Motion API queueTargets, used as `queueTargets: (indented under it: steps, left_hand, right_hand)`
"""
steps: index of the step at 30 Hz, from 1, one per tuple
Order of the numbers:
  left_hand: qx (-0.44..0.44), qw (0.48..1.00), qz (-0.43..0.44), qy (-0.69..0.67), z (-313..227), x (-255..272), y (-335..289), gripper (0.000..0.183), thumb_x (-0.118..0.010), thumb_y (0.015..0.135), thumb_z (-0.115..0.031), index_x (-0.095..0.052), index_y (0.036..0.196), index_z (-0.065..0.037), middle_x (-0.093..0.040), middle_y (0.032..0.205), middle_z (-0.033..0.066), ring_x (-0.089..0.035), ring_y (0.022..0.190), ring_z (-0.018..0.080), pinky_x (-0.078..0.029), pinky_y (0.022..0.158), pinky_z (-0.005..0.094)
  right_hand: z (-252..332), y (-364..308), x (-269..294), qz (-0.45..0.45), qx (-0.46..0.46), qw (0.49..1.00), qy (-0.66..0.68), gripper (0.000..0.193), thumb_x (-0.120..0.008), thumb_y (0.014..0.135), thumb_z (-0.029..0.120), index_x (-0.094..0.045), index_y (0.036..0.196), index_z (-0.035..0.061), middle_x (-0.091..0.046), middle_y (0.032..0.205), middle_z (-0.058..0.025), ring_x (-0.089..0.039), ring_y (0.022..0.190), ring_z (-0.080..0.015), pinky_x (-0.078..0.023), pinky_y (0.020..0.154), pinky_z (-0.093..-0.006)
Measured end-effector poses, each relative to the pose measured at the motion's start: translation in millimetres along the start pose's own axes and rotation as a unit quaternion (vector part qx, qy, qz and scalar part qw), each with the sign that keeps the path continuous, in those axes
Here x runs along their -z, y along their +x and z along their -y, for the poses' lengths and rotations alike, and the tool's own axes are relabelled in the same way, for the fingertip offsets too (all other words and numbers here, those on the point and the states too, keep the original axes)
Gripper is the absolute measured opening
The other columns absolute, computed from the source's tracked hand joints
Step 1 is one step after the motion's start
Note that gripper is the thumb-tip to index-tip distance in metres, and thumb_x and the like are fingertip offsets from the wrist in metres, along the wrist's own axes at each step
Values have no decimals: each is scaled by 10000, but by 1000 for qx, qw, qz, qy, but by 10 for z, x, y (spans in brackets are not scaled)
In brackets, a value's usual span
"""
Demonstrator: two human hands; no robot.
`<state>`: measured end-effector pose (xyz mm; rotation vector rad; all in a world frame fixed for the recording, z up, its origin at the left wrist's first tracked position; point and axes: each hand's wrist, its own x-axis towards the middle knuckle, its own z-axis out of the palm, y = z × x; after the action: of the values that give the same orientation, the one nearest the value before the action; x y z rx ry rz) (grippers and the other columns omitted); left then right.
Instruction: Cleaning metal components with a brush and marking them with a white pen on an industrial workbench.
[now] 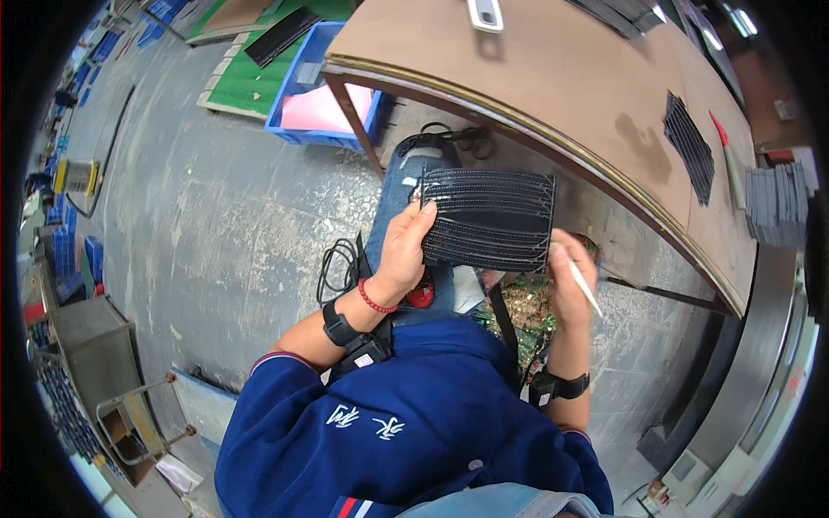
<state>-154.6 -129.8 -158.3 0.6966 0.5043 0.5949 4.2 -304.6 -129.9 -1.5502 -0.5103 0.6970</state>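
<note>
In front of my lap I hold up a black rectangular panel [490, 220] with rows of layered, stitched slots, like the inside of a card wallet. My left hand [404, 249] grips its left edge, thumb on the front face. At the panel's lower right corner is my right hand [570, 281], closed around a thin white pen-like stick [586, 290] that points down and to the right. Its fingertips are close to the panel's right edge; I cannot tell whether they also pinch it.
A brown worktable [535, 73] stands ahead, bearing another black slotted panel [689, 148], a stack of grey pieces [777, 205] and a white handheld device [485, 14]. A blue crate [321, 138] with pink sheets sits at its left leg. Shiny scraps [528, 309] lie beside my legs.
</note>
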Motion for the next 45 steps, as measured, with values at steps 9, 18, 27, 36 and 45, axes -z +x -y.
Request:
queueTargets:
  steps: [9,18,27,36,45]
  left_hand:
    - [64,958,120,254,-193,-83,-57,581,-743,730,40,-434,1220,0,-646,895,62,-601,608,88,-442,461,190]
    - [94,955,96,265,-124,-75,-73,382,-638,853,-27,-463,1191,12,-648,874,59,-623,588,104,-439,422,188]
    - [120,971,95,183,-100,-14,-12,257,-473,982,-199,-531,1079,32,-670,874,110,-649,563,141,-418,353,185]
    - [114,970,87,194,-123,-22,-21,236,-499,970,-171,-531,1080,35,-674,862,111,-643,540,137,-402,333,185]
    - [103,971,104,190,-89,7,-9,293,-419,1002,-224,-529,1082,35,-664,834,114,-627,523,137,-406,344,190]
  right_hand:
    - [-71,-29,-106,-22,-21,993,116,193,-595,889,44,-588,1048,-64,-660,861,-94,-627,670,-109,-547,523,-209]
    - [-169,-70,4,-22,-8,993,113,172,-602,885,36,-599,1029,-58,-656,849,-79,-619,677,-95,-543,531,-208]
    - [-176,-54,11,-18,-23,992,122,174,-586,897,43,-596,1039,-58,-652,852,-73,-615,689,-95,-533,530,-205]
    - [-177,-31,-34,-27,-35,993,112,170,-578,902,49,-589,1036,-56,-639,832,-65,-603,669,-87,-531,523,-210]
    - [-215,-60,7,-19,-33,995,94,176,-572,904,52,-583,1037,-62,-651,846,-85,-616,679,-98,-533,530,-214]
